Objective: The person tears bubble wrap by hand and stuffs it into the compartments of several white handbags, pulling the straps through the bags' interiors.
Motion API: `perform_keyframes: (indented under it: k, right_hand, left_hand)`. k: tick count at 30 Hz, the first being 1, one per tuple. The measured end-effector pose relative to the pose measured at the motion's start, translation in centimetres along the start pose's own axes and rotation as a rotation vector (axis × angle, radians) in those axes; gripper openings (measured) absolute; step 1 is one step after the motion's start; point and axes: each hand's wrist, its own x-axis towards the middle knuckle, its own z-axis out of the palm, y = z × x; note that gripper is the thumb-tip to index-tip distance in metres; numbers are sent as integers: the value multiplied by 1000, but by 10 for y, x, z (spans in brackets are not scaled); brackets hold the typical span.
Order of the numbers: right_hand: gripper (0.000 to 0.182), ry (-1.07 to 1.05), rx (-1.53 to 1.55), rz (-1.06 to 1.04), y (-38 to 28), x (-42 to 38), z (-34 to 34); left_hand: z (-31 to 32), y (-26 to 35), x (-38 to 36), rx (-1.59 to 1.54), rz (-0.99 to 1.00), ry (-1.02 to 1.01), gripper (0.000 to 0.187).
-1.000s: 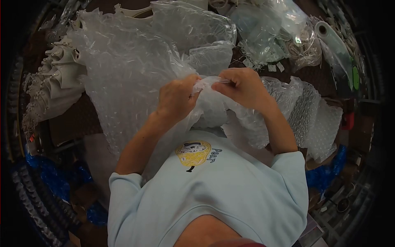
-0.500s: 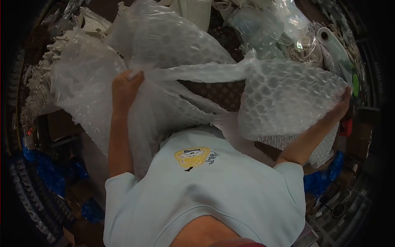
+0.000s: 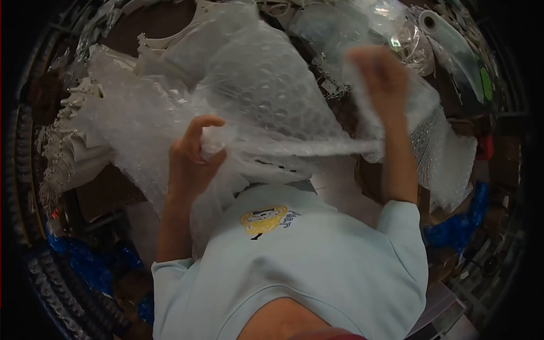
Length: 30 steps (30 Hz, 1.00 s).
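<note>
Clear bubble wrap (image 3: 266,73) spreads in loose sheets over the upper middle and left of the head view. At centre left, my left hand (image 3: 197,153) has its index finger and thumb curved around a bunched part of it. A narrow twisted strip of the wrap runs rightward from there towards my right forearm. My right hand (image 3: 381,73) is raised at the upper right, in front of another piece of bubble wrap (image 3: 425,107). Its fingers are smeared by motion, so their grip cannot be made out.
White curved, frilled pieces (image 3: 76,147) are stacked at the left. Clear plastic bags (image 3: 334,28) and a pale roll (image 3: 447,42) lie at the upper right. Blue plastic shows on both sides, at the left (image 3: 93,272) and right (image 3: 462,224). A red object (image 3: 485,146) stands at the far right.
My right hand has moved left and up from the far right edge of the wrap. My left hand is lower and slightly further right, its fingers spread wider. The right-hand sheet has folded and shifted.
</note>
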Motion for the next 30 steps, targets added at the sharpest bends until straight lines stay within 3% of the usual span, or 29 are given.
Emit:
perform_keyframes:
  k: [1,2,3,5,7,9,10,11,12,13,14,16,17,18,20,21,23,26,28,29,30]
  right_hand:
    - [7,-246,25,-82,-18,-7,37]
    - [9,-370,183,-183,-32,-16,73]
    - [13,-437,291,-249,-48,-25,99]
    - [17,-328,325,-226,-63,-32,128]
    - [19,-302,300,-207,-65,-32,142]
    - [38,-479,355,-216,-72,-36,148]
    - [38,-474,349,-206,-70,-34,139]
    - [54,-519,293,-249,-67,-25,123]
    - [70,-565,241,-292,-62,-17,106]
    - [80,-635,126,-206,-51,-9,81]
    - [91,-702,10,-122,-32,-3,53]
    - [88,-822,-264,64,29,-11,7]
    - [89,-926,-364,299,60,-19,-15]
    - [68,-989,-356,541,81,-24,-34]
    - [34,-940,-375,622,106,-40,-60]
    - [34,-933,-369,635,105,-44,-65]
    - [31,-704,-105,792,105,-50,-75]
    - [28,-562,-257,756,110,-53,-75]
    - [29,-460,-378,724,103,-44,-76]
    - [29,-368,-497,683,99,-38,-76]
    - [29,-366,-494,684,95,-32,-76]
  left_hand:
    - [10,10,1,-28,43,-38,34]
    - [21,21,1,-58,86,-78,36]
    - [31,28,1,-275,35,-11,34]
    - [34,21,3,-496,-11,45,33]
    - [21,-17,6,-331,74,-128,22]
    - [19,-41,6,-306,66,-98,16]
    - [17,-51,6,-275,58,-53,11]
    - [5,-63,7,-280,60,-60,11]
    - [-14,-77,7,-283,-159,-23,8]
    - [-30,-91,9,-283,-378,19,6]
    - [-44,-102,11,-285,-378,23,6]
    - [-64,-118,11,-363,-409,180,7]
    - [-70,-121,12,-363,-409,177,7]
    - [-79,-121,16,-262,-461,182,8]
    - [-86,-124,21,-162,-506,187,8]
    - [-89,-125,22,-236,-520,209,9]
    - [-88,-126,29,-310,-522,220,10]
    - [-87,-116,36,-196,-579,220,22]
    - [-81,-92,31,-143,-456,250,41]
    - [-75,-79,27,-141,-451,249,41]
    - [-67,-63,21,-87,-263,264,51]
